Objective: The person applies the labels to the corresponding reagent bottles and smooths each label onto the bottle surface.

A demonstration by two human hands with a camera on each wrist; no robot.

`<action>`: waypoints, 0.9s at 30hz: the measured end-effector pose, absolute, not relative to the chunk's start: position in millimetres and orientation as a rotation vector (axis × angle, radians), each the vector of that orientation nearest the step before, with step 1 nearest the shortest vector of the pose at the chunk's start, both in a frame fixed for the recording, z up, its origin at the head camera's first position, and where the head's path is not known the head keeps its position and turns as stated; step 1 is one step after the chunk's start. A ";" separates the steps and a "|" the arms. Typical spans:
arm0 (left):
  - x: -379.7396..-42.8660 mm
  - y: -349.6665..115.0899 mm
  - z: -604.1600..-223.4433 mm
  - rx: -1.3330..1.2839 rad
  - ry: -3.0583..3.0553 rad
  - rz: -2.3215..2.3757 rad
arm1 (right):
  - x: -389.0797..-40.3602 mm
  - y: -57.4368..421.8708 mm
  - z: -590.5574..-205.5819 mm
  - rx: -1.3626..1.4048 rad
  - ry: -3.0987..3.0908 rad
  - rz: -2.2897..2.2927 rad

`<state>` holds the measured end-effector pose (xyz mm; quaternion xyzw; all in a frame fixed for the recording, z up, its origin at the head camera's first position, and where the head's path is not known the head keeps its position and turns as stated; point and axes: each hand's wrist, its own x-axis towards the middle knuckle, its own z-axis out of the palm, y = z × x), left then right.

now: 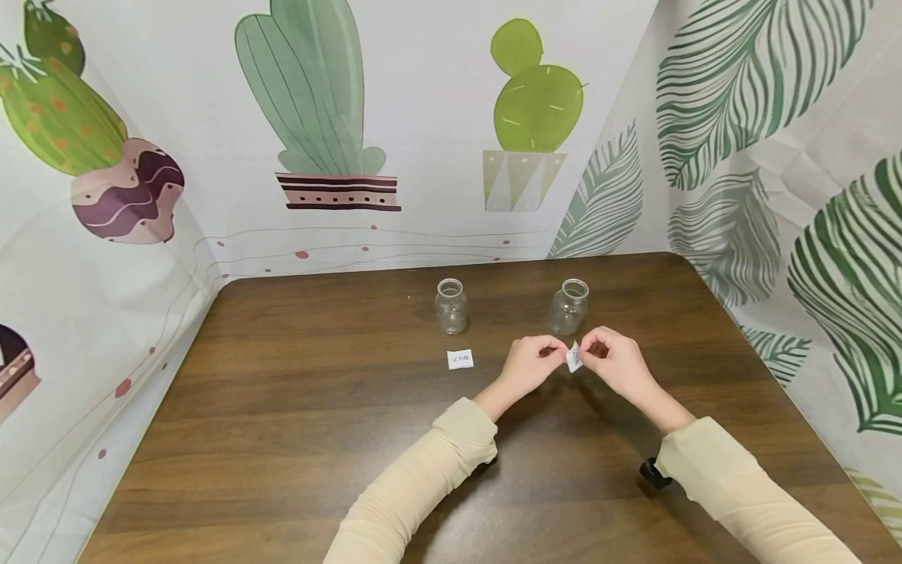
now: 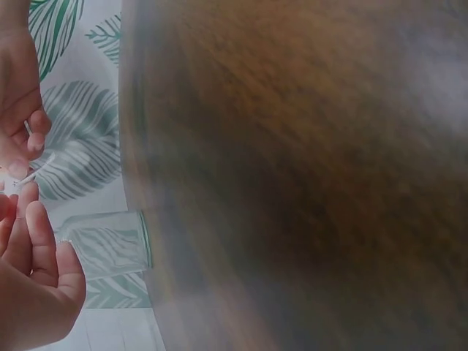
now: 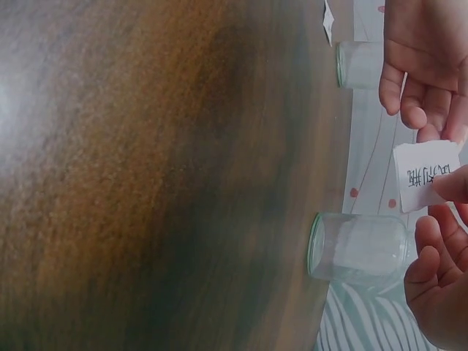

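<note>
The left hand [image 1: 524, 363] and right hand [image 1: 622, 362] pinched a small paper label [image 1: 574, 358] between them, just near of the right glass jar [image 1: 568, 305].

Head view: high, farther back, facing forward and down over brown wood-grain table [image 1: 317, 407]. Wrist views: low, close, turned sideways, facing across table. Left wrist: left hand [image 2: 40, 292] lower left, table filling right. Right wrist: right hand [image 3: 442, 292] lower right, table filling left. Both share clear glass jar [image 1: 567, 313] standing right of centre in head frame.
</note>
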<state>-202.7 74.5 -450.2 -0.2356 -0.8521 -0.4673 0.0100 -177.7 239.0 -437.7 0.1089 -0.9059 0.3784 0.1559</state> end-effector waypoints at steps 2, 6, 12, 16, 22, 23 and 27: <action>-202.9 74.3 -451.0 -0.750 -2.661 -1.426 | -177.9 239.1 -437.6 0.320 -2.591 1.078; -203.0 74.2 -451.5 -0.771 -2.659 -1.379 | -177.5 239.3 -437.3 0.341 -2.583 1.072; -204.3 75.1 -452.6 -0.714 -2.682 -1.377 | -177.6 239.6 -437.4 0.340 -2.593 1.085; -208.1 75.1 -457.5 -0.622 -2.712 -1.359 | -177.8 240.3 -437.3 0.329 -2.598 1.098; -211.3 73.5 -462.9 -0.536 -2.745 -1.326 | -177.0 245.4 -436.6 0.286 -2.605 1.134; -211.7 73.3 -463.4 -0.523 -2.750 -1.326 | -177.3 246.8 -436.9 0.274 -2.607 1.139; -213.4 74.0 -465.5 -0.474 -2.776 -1.320 | -178.7 252.4 -438.2 0.222 -2.608 1.156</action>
